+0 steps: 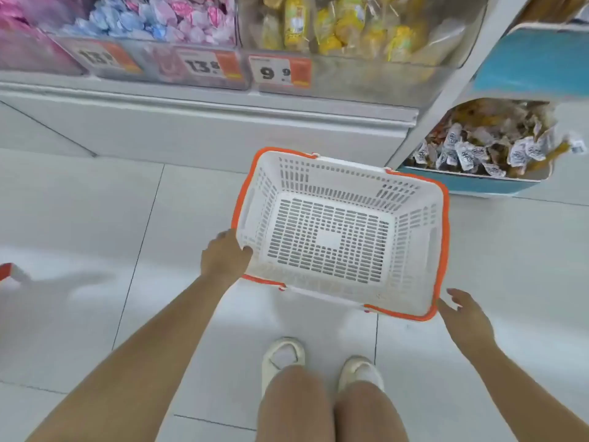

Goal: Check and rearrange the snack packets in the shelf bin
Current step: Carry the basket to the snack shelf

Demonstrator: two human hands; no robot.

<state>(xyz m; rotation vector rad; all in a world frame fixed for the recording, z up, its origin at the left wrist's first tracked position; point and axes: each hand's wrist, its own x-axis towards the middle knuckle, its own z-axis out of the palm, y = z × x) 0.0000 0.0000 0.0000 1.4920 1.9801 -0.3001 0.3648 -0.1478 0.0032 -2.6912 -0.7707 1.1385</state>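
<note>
Your left hand (224, 255) grips the empty basket's (414, 314) left rim to hold it low, your right hand (465, 317) hovers open-fingered beside its near corner, and the snack packets (478, 148) sit untouched in the shelf bin (471, 181) beyond

Yellow snack packets (338, 27) heaped in shelf bin (366, 78)

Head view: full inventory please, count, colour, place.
shopping basket: one, white with orange rim, empty, above floor, centre
pink and blue packets: many, upper-left shelf bin
yellow packets: many, upper-centre shelf bin
white-labelled brown packets: many, low blue bin, right
price tags: three, white and orange, bin fronts
floor: pale tiles
shoes: two, white, bottom centre
left hand: grips basket's left rim
right hand: open, by basket's near right corner
</note>
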